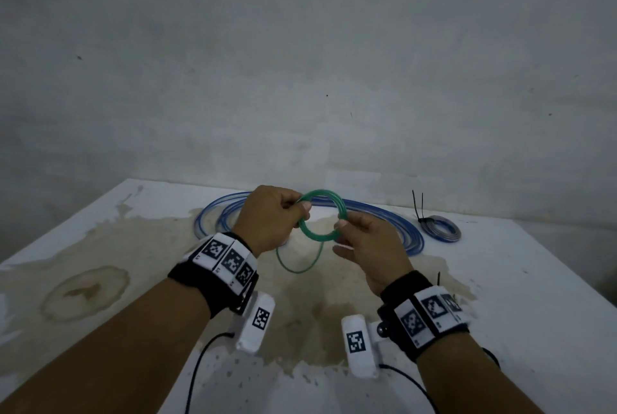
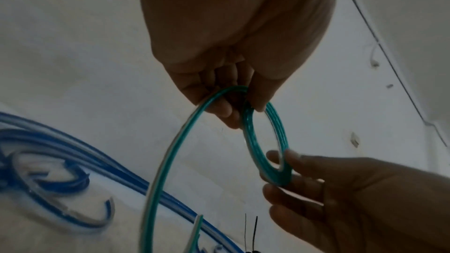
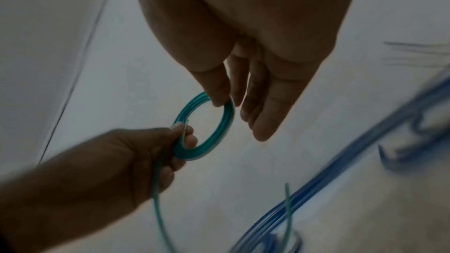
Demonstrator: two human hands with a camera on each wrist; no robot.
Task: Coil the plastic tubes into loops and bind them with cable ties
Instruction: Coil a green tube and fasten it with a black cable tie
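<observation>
left hand (image 2: 233,68) grips green coil (image 2: 265,141) | right hand (image 2: 340,195) pinches it

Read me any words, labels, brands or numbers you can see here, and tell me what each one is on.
No readable text anywhere.
Left wristband: black-and-white square code markers only; tiny marks beside them too small to read.
Right wristband: the same.
Green tube, blue tube: no print visible.

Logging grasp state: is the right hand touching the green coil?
Touching. The right wrist view shows the right hand pinching the green coil between thumb and forefinger.
</observation>
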